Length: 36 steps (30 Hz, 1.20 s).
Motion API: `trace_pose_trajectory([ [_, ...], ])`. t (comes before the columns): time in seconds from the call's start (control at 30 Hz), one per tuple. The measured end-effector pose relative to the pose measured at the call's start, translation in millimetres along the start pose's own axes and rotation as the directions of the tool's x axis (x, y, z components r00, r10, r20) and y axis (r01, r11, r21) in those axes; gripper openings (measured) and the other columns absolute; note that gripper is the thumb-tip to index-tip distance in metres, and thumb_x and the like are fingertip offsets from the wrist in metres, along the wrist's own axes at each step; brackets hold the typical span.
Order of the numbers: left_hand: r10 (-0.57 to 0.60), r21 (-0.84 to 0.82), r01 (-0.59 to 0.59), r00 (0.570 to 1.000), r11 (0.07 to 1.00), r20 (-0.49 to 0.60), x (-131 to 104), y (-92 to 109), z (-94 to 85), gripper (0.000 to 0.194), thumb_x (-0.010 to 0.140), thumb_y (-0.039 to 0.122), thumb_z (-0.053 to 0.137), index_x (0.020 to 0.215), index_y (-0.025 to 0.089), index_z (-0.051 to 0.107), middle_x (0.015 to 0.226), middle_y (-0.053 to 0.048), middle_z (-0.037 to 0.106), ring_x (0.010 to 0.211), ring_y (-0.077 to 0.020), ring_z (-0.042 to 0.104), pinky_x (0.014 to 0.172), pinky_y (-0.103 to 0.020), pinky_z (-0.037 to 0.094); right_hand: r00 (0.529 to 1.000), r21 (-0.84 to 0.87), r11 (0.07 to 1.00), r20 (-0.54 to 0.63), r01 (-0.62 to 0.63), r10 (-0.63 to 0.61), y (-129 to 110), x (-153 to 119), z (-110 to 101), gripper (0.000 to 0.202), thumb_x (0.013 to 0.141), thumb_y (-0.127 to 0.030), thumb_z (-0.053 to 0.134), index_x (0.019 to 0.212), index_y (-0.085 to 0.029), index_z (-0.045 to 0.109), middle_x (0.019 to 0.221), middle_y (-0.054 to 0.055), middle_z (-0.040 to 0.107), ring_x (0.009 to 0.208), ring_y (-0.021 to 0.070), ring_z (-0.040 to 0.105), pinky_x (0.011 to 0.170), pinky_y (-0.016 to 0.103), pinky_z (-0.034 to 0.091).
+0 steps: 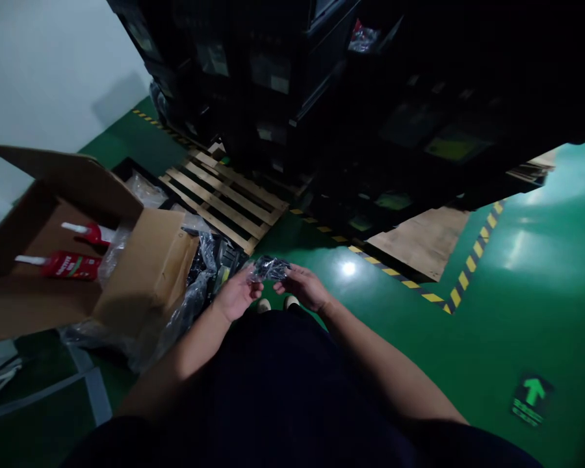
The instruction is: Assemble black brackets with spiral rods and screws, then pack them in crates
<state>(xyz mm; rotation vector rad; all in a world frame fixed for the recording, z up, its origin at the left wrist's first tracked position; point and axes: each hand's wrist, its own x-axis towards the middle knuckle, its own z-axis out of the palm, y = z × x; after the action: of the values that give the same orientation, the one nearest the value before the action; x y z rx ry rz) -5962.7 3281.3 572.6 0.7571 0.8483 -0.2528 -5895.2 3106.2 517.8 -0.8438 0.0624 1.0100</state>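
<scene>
A clear plastic bag with dark contents [271,268] is held in front of my body, above the green floor. My left hand [237,294] grips its left end, fingers curled round the plastic. At the other end, my right hand [306,286] pinches the bag between thumb and fingers. What the dark contents are, I cannot make out. Just left of my left hand stands a cardboard box [139,266] with plastic film around it and dark parts beside it.
Two red bottles with white nozzles, one a Loctite bottle [71,266], lie in the open carton [14,305] at left. Ahead are a wooden pallet [234,195] and stacked black crates [273,65]. Yellow-black tape [431,297] and an exit arrow [533,391] mark the floor.
</scene>
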Motion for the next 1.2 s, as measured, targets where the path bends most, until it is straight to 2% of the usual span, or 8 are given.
trace_pose_trajectory([
  [0.13, 0.088, 0.058, -0.093, 0.993, 0.994, 0.083, -8.7, -3.2, 6.2, 0.051, 0.062, 0.024, 0.088, 0.107, 0.019, 0.064, 0.076, 0.000, 0.064, 0.062, -0.0111, 0.060, 0.051, -0.019, 0.044, 0.999, 0.120, 0.993, 0.032, 0.000, -0.004, 0.6, 0.8, -5.7, 0.037, 0.071, -0.038, 0.082, 0.094, -0.017, 0.063, 0.077, 0.003, 0.072, 0.068, 0.0152, 0.070, 0.064, 0.026, 0.057],
  [0.27, 0.159, 0.146, -0.180, 0.977, 0.973, 0.145, -13.1, -6.5, 9.9, 0.065, 0.059, 0.020, 0.090, 0.118, 0.020, 0.062, 0.081, 0.000, 0.065, 0.065, -0.0100, 0.058, 0.053, -0.019, 0.043, 0.999, 0.150, 0.989, 0.038, -0.003, -0.003, 2.7, 2.4, -7.4, 0.039, 0.070, -0.037, 0.085, 0.097, -0.018, 0.064, 0.080, 0.002, 0.072, 0.069, 0.0142, 0.070, 0.065, 0.025, 0.058],
  [0.47, 0.234, 0.205, -0.260, 0.962, 0.944, 0.141, -14.8, -10.1, 10.1, 0.066, 0.060, 0.018, 0.088, 0.119, 0.019, 0.061, 0.090, -0.002, 0.066, 0.073, -0.0122, 0.058, 0.056, -0.022, 0.042, 0.998, 0.121, 0.991, 0.021, 0.058, -0.061, 4.9, 2.0, -7.8, 0.039, 0.071, -0.034, 0.085, 0.102, -0.020, 0.067, 0.087, 0.000, 0.069, 0.073, 0.0115, 0.067, 0.066, 0.023, 0.057],
  [0.6, 0.232, 0.184, -0.253, 0.964, 0.950, 0.129, -15.8, -9.5, 5.7, 0.065, 0.061, 0.015, 0.083, 0.123, 0.020, 0.062, 0.092, -0.003, 0.066, 0.076, -0.0143, 0.059, 0.059, -0.023, 0.043, 0.995, 0.071, 0.992, -0.019, 0.101, -0.100, 3.6, 0.7, -7.6, 0.039, 0.067, -0.033, 0.087, 0.100, -0.020, 0.069, 0.087, 0.000, 0.069, 0.076, 0.0119, 0.065, 0.072, 0.026, 0.056],
  [0.8, 0.209, 0.081, -0.222, 0.966, 0.972, 0.151, -19.0, -7.1, -4.1, 0.058, 0.066, 0.020, 0.078, 0.122, 0.022, 0.065, 0.117, -0.008, 0.065, 0.092, -0.0202, 0.062, 0.074, -0.032, 0.053, 0.959, -0.174, 0.951, -0.077, 0.257, -0.273, -0.7, -1.7, -5.1, 0.036, 0.060, -0.029, 0.090, 0.091, -0.022, 0.074, 0.101, 0.003, 0.072, 0.093, 0.0171, 0.065, 0.090, 0.034, 0.052],
  [0.9, 0.284, 0.078, -0.295, 0.950, 0.952, 0.128, -16.0, -9.5, -6.4, 0.057, 0.065, 0.016, 0.082, 0.119, 0.022, 0.067, 0.115, -0.006, 0.067, 0.098, -0.0180, 0.062, 0.084, -0.030, 0.052, 0.922, -0.313, 0.879, -0.025, 0.359, -0.386, -2.4, -4.8, -1.6, 0.029, 0.063, -0.035, 0.087, 0.086, -0.021, 0.074, 0.113, 0.007, 0.070, 0.109, 0.0230, 0.063, 0.098, 0.040, 0.049],
  [1.03, 0.367, 0.072, -0.377, 0.922, 0.923, 0.120, -9.5, -11.7, -7.8, 0.058, 0.057, 0.005, 0.084, 0.111, 0.021, 0.069, 0.114, -0.004, 0.069, 0.105, -0.0156, 0.062, 0.092, -0.025, 0.048, 0.879, -0.386, 0.803, 0.043, 0.454, -0.476, -2.8, -10.4, 6.3, 0.029, 0.069, -0.038, 0.083, 0.091, -0.022, 0.071, 0.123, 0.009, 0.066, 0.115, 0.0236, 0.061, 0.100, 0.042, 0.049],
  [1.2, 0.385, 0.082, -0.403, 0.906, 0.911, 0.178, -4.5, -9.0, -12.0, 0.056, 0.054, 0.004, 0.086, 0.105, 0.022, 0.071, 0.123, -0.004, 0.067, 0.115, -0.0177, 0.060, 0.100, -0.028, 0.047, 0.877, -0.349, 0.812, 0.066, 0.468, -0.477, 0.1, -16.4, 12.3, 0.040, 0.072, -0.032, 0.081, 0.108, -0.024, 0.065, 0.128, 0.010, 0.063, 0.119, 0.0230, 0.060, 0.100, 0.038, 0.049],
])
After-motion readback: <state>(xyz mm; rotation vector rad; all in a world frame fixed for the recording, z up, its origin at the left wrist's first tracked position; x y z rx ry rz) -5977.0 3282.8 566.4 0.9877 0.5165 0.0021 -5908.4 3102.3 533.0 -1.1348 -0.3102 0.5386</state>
